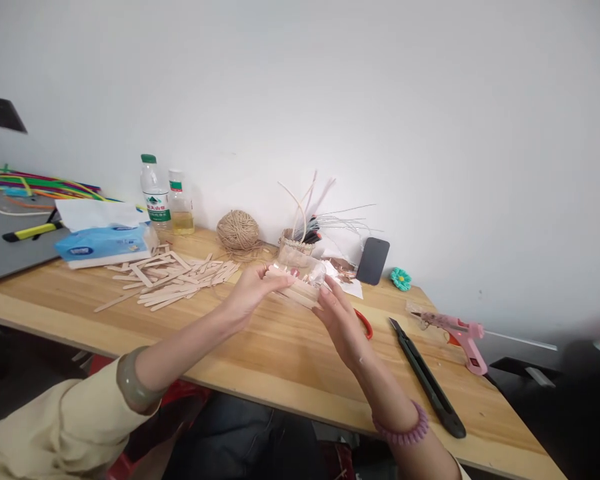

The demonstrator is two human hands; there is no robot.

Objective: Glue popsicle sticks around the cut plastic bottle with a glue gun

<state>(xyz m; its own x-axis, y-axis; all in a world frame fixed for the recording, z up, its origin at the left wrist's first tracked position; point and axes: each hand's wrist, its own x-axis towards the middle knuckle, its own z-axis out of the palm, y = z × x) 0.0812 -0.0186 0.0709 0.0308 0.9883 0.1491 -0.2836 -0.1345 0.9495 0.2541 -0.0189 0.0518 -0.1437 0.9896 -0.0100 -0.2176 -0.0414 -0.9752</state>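
Observation:
Between my two hands, above the table, is a clear plastic container [307,265] with pale wooden craft sticks [300,291] lying along its near side. My left hand [253,290] grips its left end, thumb on the sticks. At the right end my right hand [337,317] presses its fingertips against the sticks and the plastic. Small reddish bits show through the plastic, too blurred to name. Partly hidden behind my right hand lies a red-handled tool [365,324].
Loose craft sticks [180,280] lie left, near a tissue pack [107,242], bottles [155,193] and a twine ball [237,231]. A small basket [297,241] and phone [373,261] stand behind. Rightward are a utility knife [427,377] and a pink glue gun [460,333].

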